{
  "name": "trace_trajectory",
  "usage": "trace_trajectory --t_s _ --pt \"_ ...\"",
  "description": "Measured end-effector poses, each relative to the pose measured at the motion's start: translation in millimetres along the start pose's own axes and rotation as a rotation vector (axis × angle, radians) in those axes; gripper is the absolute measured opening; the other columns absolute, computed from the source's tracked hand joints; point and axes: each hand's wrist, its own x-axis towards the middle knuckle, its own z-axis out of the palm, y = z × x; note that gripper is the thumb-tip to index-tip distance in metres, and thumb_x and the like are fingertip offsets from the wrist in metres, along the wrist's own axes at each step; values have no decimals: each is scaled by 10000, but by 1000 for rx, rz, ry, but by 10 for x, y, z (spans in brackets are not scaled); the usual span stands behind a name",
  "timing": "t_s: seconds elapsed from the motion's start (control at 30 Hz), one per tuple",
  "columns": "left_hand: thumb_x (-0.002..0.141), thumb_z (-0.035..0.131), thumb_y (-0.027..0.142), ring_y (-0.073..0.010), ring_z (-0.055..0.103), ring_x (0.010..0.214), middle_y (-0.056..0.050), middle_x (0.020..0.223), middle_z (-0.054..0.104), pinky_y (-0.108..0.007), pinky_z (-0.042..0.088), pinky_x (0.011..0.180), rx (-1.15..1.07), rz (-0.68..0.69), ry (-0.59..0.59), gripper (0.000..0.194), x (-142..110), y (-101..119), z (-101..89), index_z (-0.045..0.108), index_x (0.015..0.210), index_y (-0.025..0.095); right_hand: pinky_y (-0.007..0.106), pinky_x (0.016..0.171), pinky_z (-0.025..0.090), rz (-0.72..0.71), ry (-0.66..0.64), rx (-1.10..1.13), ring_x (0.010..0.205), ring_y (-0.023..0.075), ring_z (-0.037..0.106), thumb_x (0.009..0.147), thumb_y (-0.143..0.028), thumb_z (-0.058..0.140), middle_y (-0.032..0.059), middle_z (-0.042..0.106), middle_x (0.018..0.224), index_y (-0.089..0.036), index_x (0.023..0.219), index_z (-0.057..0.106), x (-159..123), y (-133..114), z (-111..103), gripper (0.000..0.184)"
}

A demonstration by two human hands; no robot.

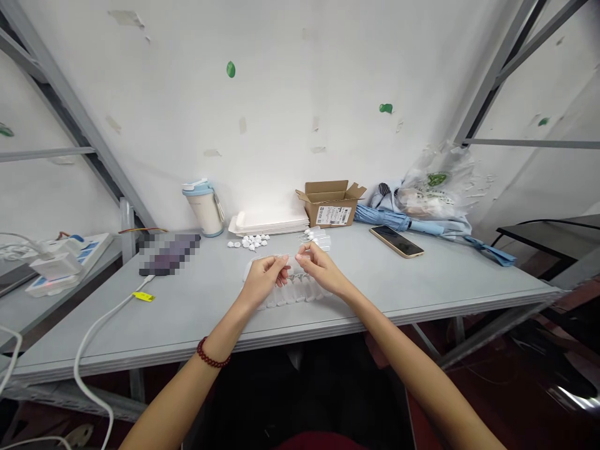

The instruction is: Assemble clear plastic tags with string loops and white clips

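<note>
My left hand (263, 279) and my right hand (324, 270) face each other above the table, thumbs and fingertips pinched close together. Whatever is between the fingertips is too small or too clear to make out. Just under the hands lies a row of clear plastic tubes or small bottles (296, 291), partly covered by the fingers. Beyond my right hand are several clear tubes with white ends (320, 239). A loose cluster of small white caps (251, 241) sits beyond my left hand.
Along the wall stand a tumbler (205, 209), stacked white trays (272, 222) and an open cardboard box (330, 206). At the right lie a phone (396, 241), a folded blue umbrella (382, 217) and a plastic bag (438, 184). A white cable (100, 319) crosses the left side.
</note>
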Motion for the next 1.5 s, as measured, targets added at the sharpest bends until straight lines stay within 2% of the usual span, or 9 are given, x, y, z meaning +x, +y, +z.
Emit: trace_trajectory --t_s 0.17,0.27,0.5,0.7,0.93,1.07,1.2,1.37,1.5 --pt "690 678 544 -111 522 506 -12 567 566 -247 413 509 -117 -94 55 433 8 -1 -43 641 668 113 260 613 369 -70 58 -98 685 132 469 845 -412 528 -6 495 726 -188 945 523 -2 -17 -5 246" --pt "688 684 546 -107 525 512 -19 581 581 -244 411 513 -129 -94 42 441 21 -7 -53 646 662 108 272 618 384 -56 72 -104 666 142 509 841 -392 526 5 548 682 -172 929 564 -3 -24 -17 240" --pt "676 699 545 -127 558 556 -77 652 650 -239 427 520 -115 -78 -22 447 50 -51 -77 669 654 100 251 550 335 -41 129 -192 559 116 430 831 -419 537 -22 475 573 -162 785 601 -9 -25 -32 269" --pt "680 714 463 -129 563 591 -56 695 669 -255 471 601 -16 44 -43 336 24 -17 -72 686 719 131 256 554 320 -28 150 -241 564 117 415 836 -414 514 -14 487 591 -166 739 592 -2 -32 -52 277" --pt "654 718 444 -149 582 624 -26 656 642 -262 488 602 57 123 18 309 13 16 -42 681 730 147 256 531 315 -3 165 -213 539 120 417 832 -443 510 -23 456 531 -173 692 579 10 -19 -47 312" --pt "726 649 519 -167 604 671 -62 693 659 -265 489 593 3 93 18 391 33 -18 -45 682 725 130 261 541 359 -2 160 -100 519 120 452 835 -463 506 -24 484 540 -174 762 583 11 -18 -36 308" --pt "739 610 584 -146 575 565 -61 622 621 -250 446 509 -36 -3 0 477 45 -47 -49 662 659 116 266 575 402 -34 147 -31 569 129 511 806 -481 557 -9 543 606 -171 872 598 4 -38 -34 319" --pt "736 601 610 -124 536 489 -35 538 580 -241 425 490 -11 6 -5 506 52 -80 -54 632 605 123 262 572 404 -38 114 -48 563 122 512 803 -477 565 -9 552 607 -172 839 603 -5 -55 -41 310" --pt "739 599 601 -128 541 499 -39 557 599 -253 437 516 18 36 -22 494 52 -92 -59 632 597 129 263 563 390 -13 107 -77 537 119 485 811 -460 552 -19 521 564 -177 787 594 -12 -46 -52 288"
